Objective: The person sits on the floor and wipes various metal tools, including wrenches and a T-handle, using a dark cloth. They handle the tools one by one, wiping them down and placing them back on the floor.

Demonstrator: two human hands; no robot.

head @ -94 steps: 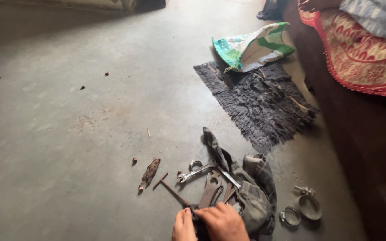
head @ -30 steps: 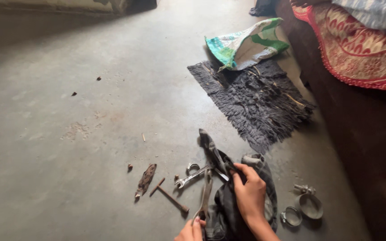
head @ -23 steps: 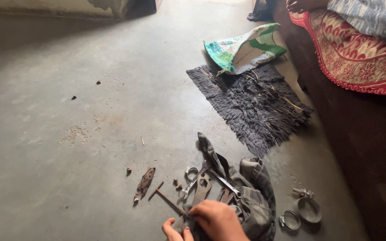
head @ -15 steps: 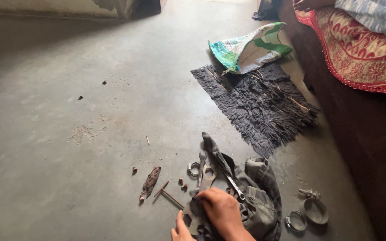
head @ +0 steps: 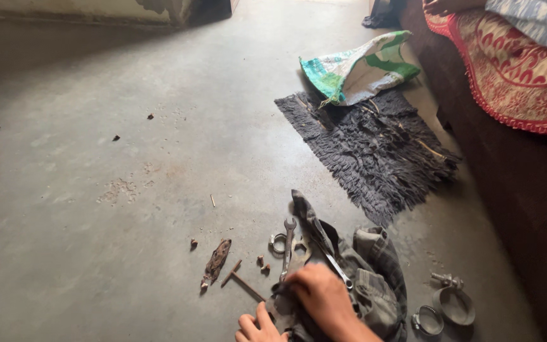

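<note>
Grey cloth [head: 375,285], crumpled into a heap on the concrete floor [head: 96,190], lies right under your hands at the bottom of the view; your right hand [head: 324,297] rests knuckles-up on its near edge, fingers curled over the lower end of a spanner [head: 285,250], though you cannot tell whether it truly clasps the shaft or only presses on it; your left hand [head: 257,328] sits just beside it at the frame's edge, only fingers showing, and whether they grip anything cannot be told. That spanner points away from you, its open end near a small metal ring [head: 276,242]; a second slim metal tool [head: 337,269] lies across the cloth just right of your knuckles. Left of the hands sit a rusty T-shaped rod [head: 243,285] and a rusty flat piece [head: 215,263]; to the right, round metal clamps [head: 447,304] rest on the floor. Farther off lies a dark fringed mat [head: 375,145], with a green and white woven sack [head: 359,69] at its far end; a red patterned bedcover [head: 514,76] hangs along the right side.
</note>
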